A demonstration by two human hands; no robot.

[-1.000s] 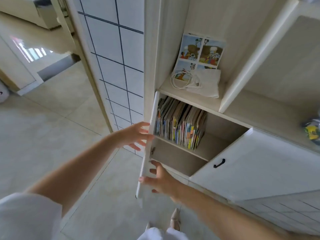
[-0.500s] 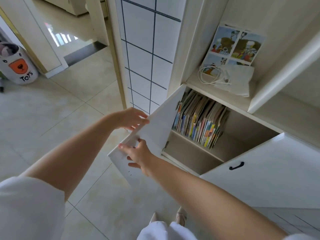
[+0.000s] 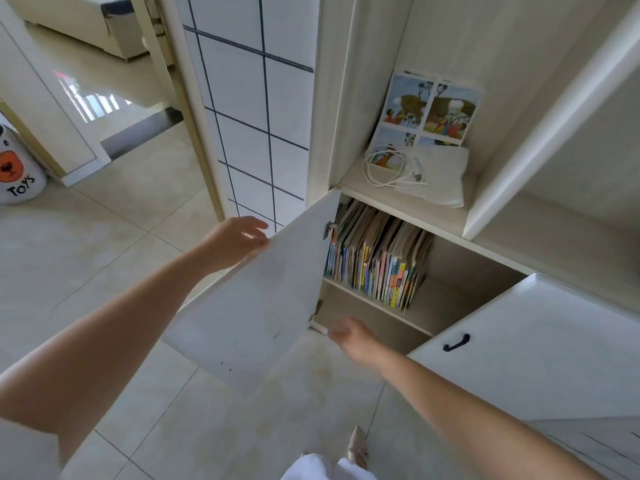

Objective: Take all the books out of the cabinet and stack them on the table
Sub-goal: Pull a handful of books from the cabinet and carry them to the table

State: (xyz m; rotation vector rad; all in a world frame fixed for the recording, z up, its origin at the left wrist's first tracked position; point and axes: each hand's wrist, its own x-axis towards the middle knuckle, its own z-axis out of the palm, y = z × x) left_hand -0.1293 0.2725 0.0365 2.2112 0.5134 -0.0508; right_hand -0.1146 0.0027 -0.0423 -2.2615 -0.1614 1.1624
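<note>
**Q:** While the white cabinet door (image 3: 256,303) stands swung out to the left, where are the hands?

**A:** The left hand (image 3: 235,241) rests against the door's top outer edge, fingers straight and loosely spread, gripping nothing. The right hand (image 3: 353,337) reaches low toward the bottom front edge of the pale wooden cabinet (image 3: 349,306); it is motion-blurred, so I cannot tell whether its fingers are spread or curled, though it seems to carry nothing.

**Q:** And the books?

**A:** A row of thin, colourful children's books (image 3: 375,258) stands on the cabinet's inner shelf, packed against the left side and leaning slightly, spines outward. Neither hand touches them.

**Q:** What else is nearby?

**A:** On the open shelf above, an illustrated picture sheet (image 3: 431,105) leans against the back wall behind a coiled white cable (image 3: 391,166) and a folded white paper (image 3: 441,174). To the right, a second white door with a black handle (image 3: 456,342) stands open. Far left, on the tiled floor, sits a white bin marked TOYS (image 3: 19,174).
</note>
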